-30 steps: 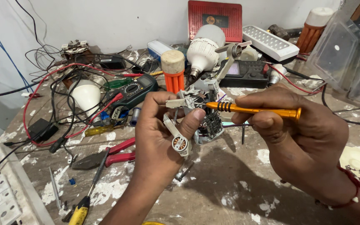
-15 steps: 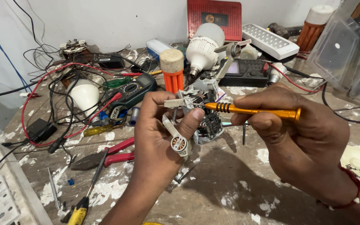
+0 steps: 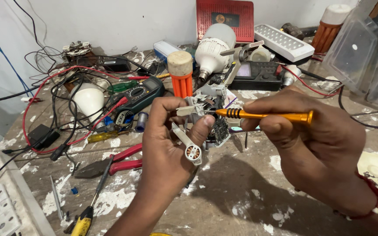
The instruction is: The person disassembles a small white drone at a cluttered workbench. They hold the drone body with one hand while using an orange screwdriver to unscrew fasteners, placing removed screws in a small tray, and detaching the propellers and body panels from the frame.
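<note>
My left hand (image 3: 167,144) grips a small white drone frame (image 3: 206,111) with a dark circuit board and thin arms; one arm ends in a small motor (image 3: 192,154) below my thumb. My right hand (image 3: 311,144) holds an orange-handled screwdriver (image 3: 263,116) level, its tip pointing left into the top of the frame. Another arm of the frame reaches up to the right with a motor (image 3: 240,54) at its end.
On the paint-spattered wooden bench lie red-handled pliers (image 3: 114,164), a yellow-handled screwdriver (image 3: 84,218), a multimeter (image 3: 138,96), white bulbs (image 3: 88,100) (image 3: 213,46), an orange-based lamp (image 3: 181,74), tangled red and black wires (image 3: 53,109), a red box (image 3: 225,17) and clear plastic containers (image 3: 359,52).
</note>
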The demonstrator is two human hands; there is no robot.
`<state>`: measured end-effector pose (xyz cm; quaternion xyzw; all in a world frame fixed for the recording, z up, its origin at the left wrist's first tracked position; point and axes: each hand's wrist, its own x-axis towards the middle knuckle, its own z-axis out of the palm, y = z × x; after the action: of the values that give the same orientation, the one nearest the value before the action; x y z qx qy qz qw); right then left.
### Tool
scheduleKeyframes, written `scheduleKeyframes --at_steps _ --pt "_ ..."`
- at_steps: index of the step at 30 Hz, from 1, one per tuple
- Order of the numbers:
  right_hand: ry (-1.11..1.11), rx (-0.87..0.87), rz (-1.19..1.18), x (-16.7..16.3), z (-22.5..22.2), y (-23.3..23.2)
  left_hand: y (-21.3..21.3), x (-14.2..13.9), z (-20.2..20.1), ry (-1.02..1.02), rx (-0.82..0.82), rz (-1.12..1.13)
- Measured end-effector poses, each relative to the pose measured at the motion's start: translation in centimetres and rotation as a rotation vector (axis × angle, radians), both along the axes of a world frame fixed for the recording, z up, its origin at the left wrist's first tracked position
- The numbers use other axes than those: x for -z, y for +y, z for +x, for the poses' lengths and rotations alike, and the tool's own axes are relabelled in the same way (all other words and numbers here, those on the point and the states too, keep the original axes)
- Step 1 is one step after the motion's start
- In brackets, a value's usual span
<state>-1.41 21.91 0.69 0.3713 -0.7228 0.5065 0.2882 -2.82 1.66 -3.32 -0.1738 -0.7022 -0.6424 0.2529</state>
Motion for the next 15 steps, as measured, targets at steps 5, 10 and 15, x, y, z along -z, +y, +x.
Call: scheduleKeyframes --at_steps 5,10,15 --pt "0.054 0.05 0.045 -0.27 0.11 0.11 -0.06 -0.16 0.26 -0.056 0.015 0.011" --pt "0.139 0.067 0.101 -0.53 0.18 0.04 -0.06 -0.49 0.57 -0.067 0.02 0.007" --pt "0.182 0.104 0.139 -0.75 0.43 0.07 -0.08 -0.61 0.79 -0.029 0.019 -0.032"
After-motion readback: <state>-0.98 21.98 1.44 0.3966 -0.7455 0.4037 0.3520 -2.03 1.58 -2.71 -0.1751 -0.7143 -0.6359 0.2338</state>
